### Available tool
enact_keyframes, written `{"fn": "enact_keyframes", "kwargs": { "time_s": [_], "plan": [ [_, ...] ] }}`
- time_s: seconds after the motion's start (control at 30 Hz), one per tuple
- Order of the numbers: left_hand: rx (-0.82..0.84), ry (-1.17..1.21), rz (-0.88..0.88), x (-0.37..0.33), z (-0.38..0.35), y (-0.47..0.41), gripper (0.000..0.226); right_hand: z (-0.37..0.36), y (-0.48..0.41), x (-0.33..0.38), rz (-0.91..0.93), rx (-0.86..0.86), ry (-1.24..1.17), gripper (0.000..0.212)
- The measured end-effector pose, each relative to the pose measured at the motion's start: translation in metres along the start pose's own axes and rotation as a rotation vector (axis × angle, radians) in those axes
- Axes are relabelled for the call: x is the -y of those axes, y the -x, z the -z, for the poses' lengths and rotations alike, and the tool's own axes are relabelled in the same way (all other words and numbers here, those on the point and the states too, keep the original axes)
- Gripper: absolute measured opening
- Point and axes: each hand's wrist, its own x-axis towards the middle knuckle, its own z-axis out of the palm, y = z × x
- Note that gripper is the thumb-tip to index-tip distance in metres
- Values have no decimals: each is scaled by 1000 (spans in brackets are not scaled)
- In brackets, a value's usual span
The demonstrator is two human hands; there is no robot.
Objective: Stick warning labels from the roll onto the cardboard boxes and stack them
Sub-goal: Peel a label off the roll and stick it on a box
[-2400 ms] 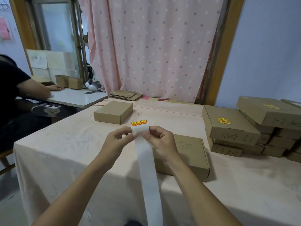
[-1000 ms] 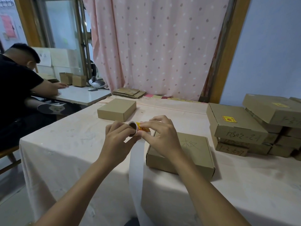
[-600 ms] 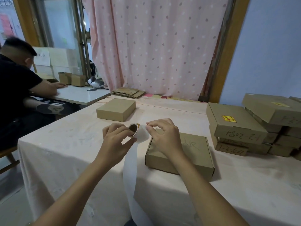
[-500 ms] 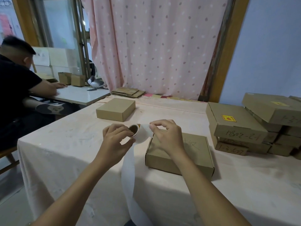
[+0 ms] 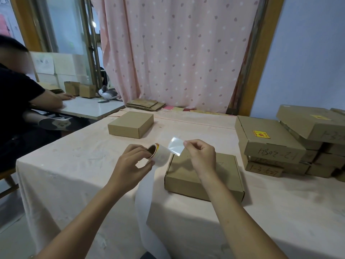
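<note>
My left hand (image 5: 130, 163) grips the small label roll (image 5: 154, 150), whose white backing strip (image 5: 147, 199) hangs down over the table's front edge. My right hand (image 5: 200, 156) pinches one peeled label (image 5: 175, 146) by its corner, its pale back side facing me, just above the left end of a flat cardboard box (image 5: 220, 182) in front of me. A second plain box (image 5: 130, 124) lies farther back on the left. At the right stand stacked boxes (image 5: 268, 144), two of them showing yellow and red labels on top.
The table wears a pale pink cloth (image 5: 74, 165). A person in black (image 5: 16, 101) sits at a white side table (image 5: 87, 109) on the left. Flattened cardboard (image 5: 145, 104) lies by the pink curtain at the back.
My right hand has pulled a label off the roll and lifted it to the right, over the near box. My left hand keeps hold of the roll, and the backing strip hangs longer.
</note>
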Motion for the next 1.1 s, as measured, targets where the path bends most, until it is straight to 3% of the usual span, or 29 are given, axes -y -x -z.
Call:
{"fn": "enact_keyframes", "kwargs": {
  "time_s": [0.2,0.47,0.6,0.8,0.9,0.97,1.1],
  "plan": [
    [-10,-41,214,14,-2,3,20,4,-2,0,-45,-41,-29,15],
    [363,-467,245,27,-19,-7,25,12,1,-9,-7,-40,12,15],
    [516,-530,288,28,-28,-5,28,22,2,-8,2,-52,41,17],
    [411,-470,311,11,-30,-9,24,34,4,-11,2,-59,103,18],
    [303,-246,339,-3,-31,-17,29,38,6,-11,4,-65,126,16],
    [271,7,406,-23,-32,-26,14,41,7,-11,31,-70,159,16],
    [230,380,551,-65,-44,-43,15,45,12,-12,225,-101,324,12]
  ]
}}
